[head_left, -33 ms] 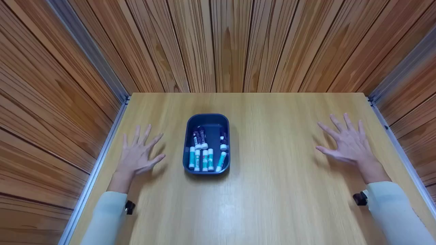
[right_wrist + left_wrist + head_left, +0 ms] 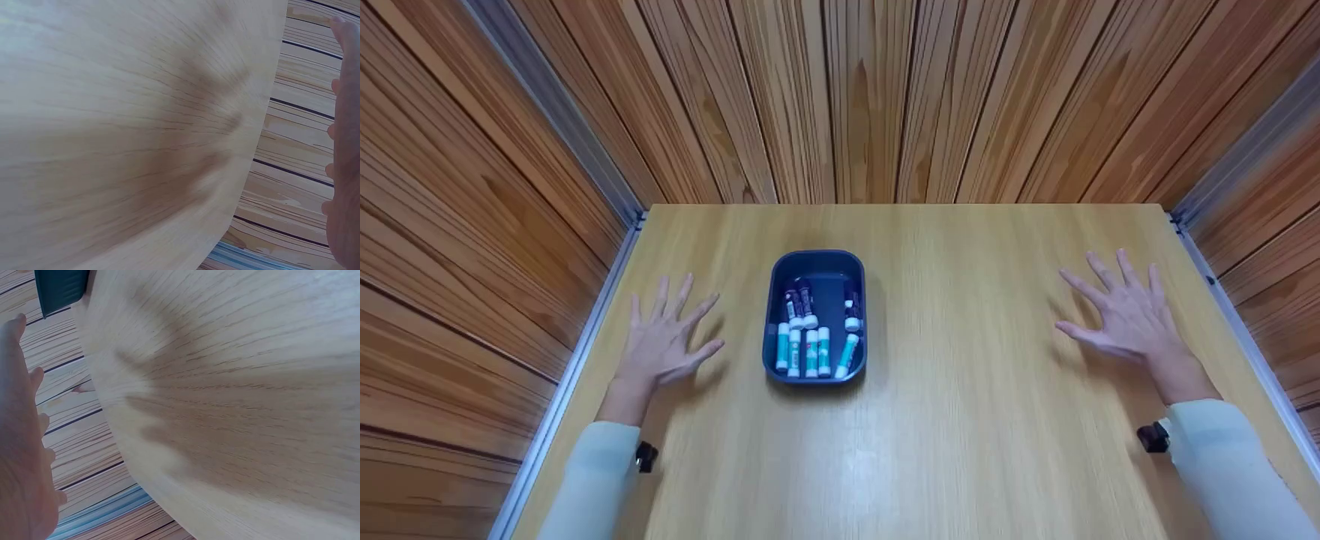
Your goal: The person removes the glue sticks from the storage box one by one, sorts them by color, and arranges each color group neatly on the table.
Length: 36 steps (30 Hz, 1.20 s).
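Note:
My left hand [image 2: 656,345] is held over the table to the left of a dark blue tray [image 2: 817,260], its fingers spread and nothing in it. Far to the tray's right, my right hand [image 2: 1132,315] is also empty, with fingers spread wide. Both cast shadows on the wood beneath them. Inside the tray, several teal glue sticks [image 2: 811,352] with white ends lie in the near half. Dark purple glue sticks [image 2: 808,300] with white ends lie behind them, two at the left and more by the right wall. In the left wrist view, the tray's corner [image 2: 61,289] shows at the top.
The light wooden table [image 2: 960,337] carries the tray left of its middle. Wood-plank walls [image 2: 866,105] stand behind it and on both sides, with metal rails [image 2: 577,360] along the side edges. A small black camera [image 2: 646,457] sits at each wrist.

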Tool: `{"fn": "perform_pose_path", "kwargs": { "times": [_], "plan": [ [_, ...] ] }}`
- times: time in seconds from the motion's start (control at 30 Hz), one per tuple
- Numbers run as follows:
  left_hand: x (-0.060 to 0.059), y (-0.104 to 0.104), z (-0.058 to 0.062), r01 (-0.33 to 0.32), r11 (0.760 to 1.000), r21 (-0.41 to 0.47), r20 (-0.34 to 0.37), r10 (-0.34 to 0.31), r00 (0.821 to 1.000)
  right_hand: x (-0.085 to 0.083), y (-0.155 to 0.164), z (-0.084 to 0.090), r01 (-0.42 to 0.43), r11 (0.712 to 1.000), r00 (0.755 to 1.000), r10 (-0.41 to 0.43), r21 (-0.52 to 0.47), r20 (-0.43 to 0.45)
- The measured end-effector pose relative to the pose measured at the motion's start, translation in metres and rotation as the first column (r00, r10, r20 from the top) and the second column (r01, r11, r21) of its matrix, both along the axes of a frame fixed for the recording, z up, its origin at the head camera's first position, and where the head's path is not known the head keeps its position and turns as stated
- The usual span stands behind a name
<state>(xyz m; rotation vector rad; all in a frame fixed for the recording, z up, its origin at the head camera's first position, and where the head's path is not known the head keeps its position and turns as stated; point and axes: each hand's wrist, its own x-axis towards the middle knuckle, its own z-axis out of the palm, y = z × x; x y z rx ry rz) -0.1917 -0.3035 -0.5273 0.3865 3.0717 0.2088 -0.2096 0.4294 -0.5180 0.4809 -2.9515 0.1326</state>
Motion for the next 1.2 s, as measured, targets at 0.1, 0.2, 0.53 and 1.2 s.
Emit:
{"fn": "perform_pose_path", "kwargs": {
  "times": [0.1,0.2,0.53,1.2],
  "plan": [
    [0.0,0.0,-0.001,0.001,1.0,-0.003,-0.004,-0.001,1.0,0.001,0.0,-0.001,-0.001,1.0,1.0,0.001,-0.001,0.002],
    [0.0,0.003,-0.001,0.004,1.0,-0.001,-0.008,-0.004,1.0,0.001,0.0,-0.001,-0.005,1.0,1.0,0.005,-0.003,0.006],
    [-0.007,0.018,0.004,0.021,0.999,0.029,-0.016,-0.021,1.0,-0.001,-0.01,0.008,-0.032,0.999,0.999,0.032,0.005,-0.006],
    [-0.025,0.062,0.015,0.051,0.987,0.153,0.054,-0.06,0.997,-0.031,-0.093,0.018,-0.169,0.986,0.982,0.168,-0.004,-0.086]
  ]
}}
